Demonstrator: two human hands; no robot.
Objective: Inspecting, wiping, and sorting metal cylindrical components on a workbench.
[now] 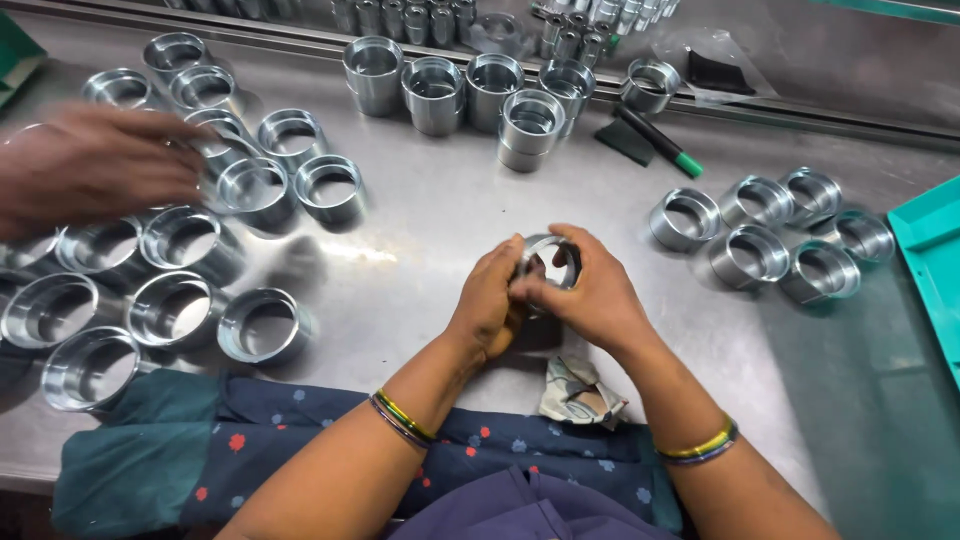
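- One metal ring [553, 262] sits between both hands above the steel table [430, 215]: left hand [490, 300] closed around its near side, right hand [590, 290] clamped over its right rim.
- Six rings [760, 235] cluster at the right, near a teal tray [930, 250].
- Six taller sleeves [470, 90] stand at the back.
- About fourteen rings [180, 290] lie at left, under another person's hand [90, 165], blurred.
- One green-capped marker [660, 142] lies beside a dark pad [625, 140].
- One folded cloth [580, 390] lies near the wrists.
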